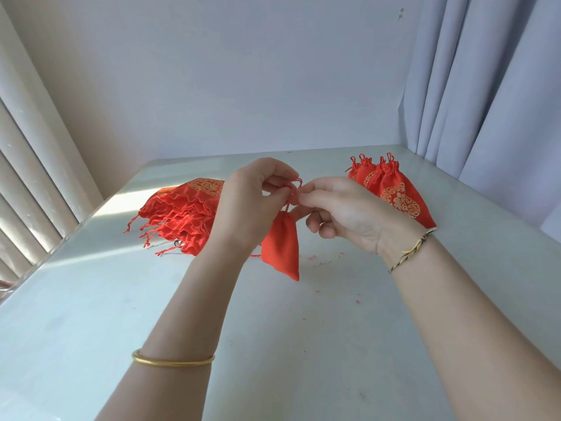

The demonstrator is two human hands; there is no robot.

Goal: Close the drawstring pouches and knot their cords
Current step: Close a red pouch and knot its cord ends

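Observation:
A small red drawstring pouch (280, 247) hangs in the air above the table, its mouth gathered tight. Its red cord (292, 189) runs up from the mouth and loops between my two hands. My left hand (255, 202) pinches the cord from the left with fingertips curled. My right hand (343, 214) pinches the same cord from the right, thumb and forefinger together. A heap of open red pouches (182, 220) with gold print lies to the left. A row of closed pouches (391, 189) with cord loops on top lies at the back right.
The pale tabletop (273, 344) carries a few red thread scraps near the middle. A ribbed window frame (33, 189) borders the left edge. A grey curtain (491, 86) hangs at the right, close behind the closed pouches. A wall stands behind.

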